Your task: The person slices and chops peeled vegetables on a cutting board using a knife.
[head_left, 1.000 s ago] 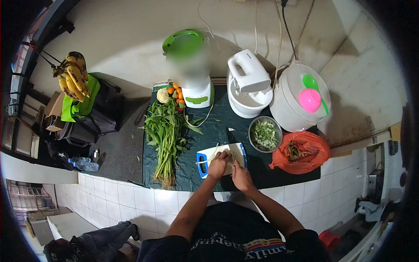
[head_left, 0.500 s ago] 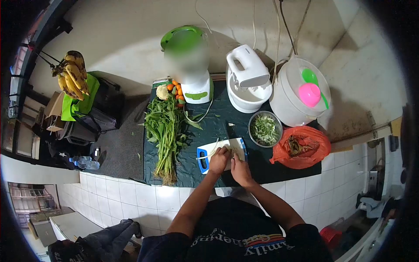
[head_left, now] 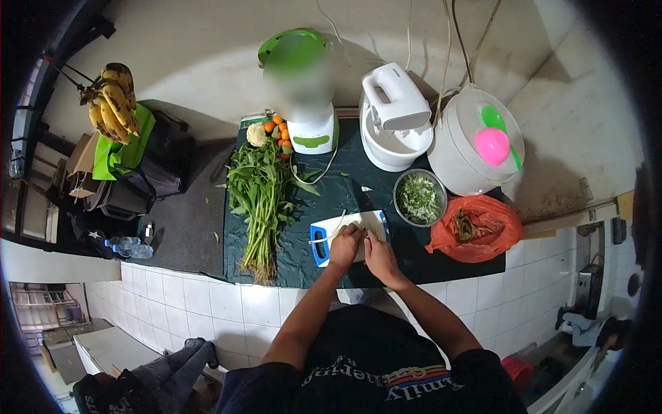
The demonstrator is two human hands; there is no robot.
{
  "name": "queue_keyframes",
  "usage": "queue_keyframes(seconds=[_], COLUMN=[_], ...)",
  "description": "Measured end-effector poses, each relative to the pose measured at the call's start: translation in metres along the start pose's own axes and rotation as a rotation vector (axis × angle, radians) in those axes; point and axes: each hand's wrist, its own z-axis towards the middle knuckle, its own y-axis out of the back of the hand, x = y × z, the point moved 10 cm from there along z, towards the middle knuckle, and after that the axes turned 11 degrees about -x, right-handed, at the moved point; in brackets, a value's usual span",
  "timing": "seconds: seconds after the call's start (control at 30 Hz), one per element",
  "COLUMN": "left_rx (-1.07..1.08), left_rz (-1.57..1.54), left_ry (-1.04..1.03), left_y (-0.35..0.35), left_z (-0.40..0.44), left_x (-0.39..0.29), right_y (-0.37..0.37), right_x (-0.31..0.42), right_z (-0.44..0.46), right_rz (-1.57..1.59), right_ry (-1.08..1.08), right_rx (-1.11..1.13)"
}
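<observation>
My left hand (head_left: 346, 245) is closed over pale, thin stalks (head_left: 339, 225) on a white cutting board (head_left: 340, 258) with a blue handle end. Stalk ends stick out to the left of its fingers. Right beside it, my right hand (head_left: 379, 255) is closed too, fingertips close to the left hand's. A dark, narrow knife (head_left: 358, 197) seems to extend from there past the board's far edge; its handle is hidden. Behind the board lies a small white scrap (head_left: 366, 188). To the right stands a metal bowl (head_left: 396, 195) with chopped greens and white pieces.
Leafy greens (head_left: 261, 200) with roots lie left, below orange fruits (head_left: 285, 143) and cauliflower (head_left: 256, 134). A blender (head_left: 313, 131), a stand mixer (head_left: 394, 96), a white bin (head_left: 458, 159) and a red plastic bag (head_left: 493, 241) surround the board. Bananas (head_left: 114, 110) hang far left. Another person (head_left: 158, 379) is lower left.
The view has shifted slightly, so the table sits a bit higher in the picture. Both hands stay close together on the board, with only slight finger movement.
</observation>
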Motion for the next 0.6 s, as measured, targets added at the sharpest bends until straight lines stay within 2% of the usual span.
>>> queue_keyframes(seconds=[0.17, 0.33, 0.6], left_rx=[0.003, 0.016, 0.048], left_rz=[0.002, -0.021, -0.033], left_ry=[-0.02, -0.04, -0.026], left_y=[-0.009, -0.01, -0.015], left_z=[-0.002, -0.002, -0.001], left_x=[0.005, 0.005, 0.003], right_y=[-0.003, 0.001, 0.006], right_x=[-0.001, 0.001, -0.004], right_z=[-0.021, -0.007, -0.01], right_rz=[-0.066, 0.003, -0.006], right_ry=[-0.002, 0.021, 0.001], right_rx=[0.068, -0.097, -0.029])
